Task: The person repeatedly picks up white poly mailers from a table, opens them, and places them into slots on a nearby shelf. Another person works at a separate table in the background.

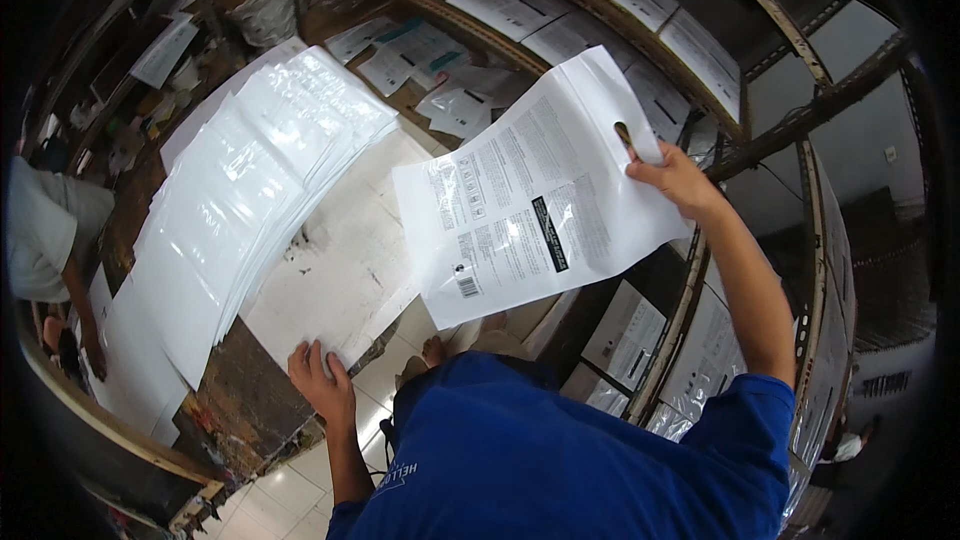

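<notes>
My right hand (pixel 676 182) grips a large white plastic bag (pixel 500 210) near its punched handle hole. The bag hangs tilted over the table's near side, with printed text, a black label strip and a barcode facing up. My left hand (pixel 322 385) lies at the edge of a pale, smudged board (pixel 330 270), its fingers spread and holding nothing. Beyond that board, a thick fanned stack of glossy white bags (pixel 250 160) covers the left part of the table.
Racks with rows of white printed sheets (pixel 480 10) stand beyond the table, and another rack (pixel 690 370) is at my right. A co-worker's arm (pixel 80 310) reaches over the table's left end. Papers (pixel 460 105) lie behind the held bag.
</notes>
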Tool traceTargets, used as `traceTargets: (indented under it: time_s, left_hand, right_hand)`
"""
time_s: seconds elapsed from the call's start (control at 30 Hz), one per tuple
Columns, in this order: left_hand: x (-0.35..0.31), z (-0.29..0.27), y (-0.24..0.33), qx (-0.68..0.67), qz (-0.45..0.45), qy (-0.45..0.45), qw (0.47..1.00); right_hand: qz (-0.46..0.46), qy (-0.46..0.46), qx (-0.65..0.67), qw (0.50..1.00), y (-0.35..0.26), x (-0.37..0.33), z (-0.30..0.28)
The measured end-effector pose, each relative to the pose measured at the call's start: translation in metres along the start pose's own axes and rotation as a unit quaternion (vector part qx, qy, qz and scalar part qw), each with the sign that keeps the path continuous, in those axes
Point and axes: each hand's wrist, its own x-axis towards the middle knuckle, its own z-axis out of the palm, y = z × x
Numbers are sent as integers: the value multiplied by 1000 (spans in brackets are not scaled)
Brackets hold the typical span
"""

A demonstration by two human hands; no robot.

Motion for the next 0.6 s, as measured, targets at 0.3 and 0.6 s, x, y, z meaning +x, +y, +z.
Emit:
traceTargets:
  time_s: [0.3,0.6]
  left_hand:
    - [-5,10,-13,-3,8,5,1000]
    - [-6,16,-21,84,54,-4,995]
  right_hand:
    - [-9,137,-108,985,-34,-79,-127]
    - [4,257,-109,960,-49,-185,-184]
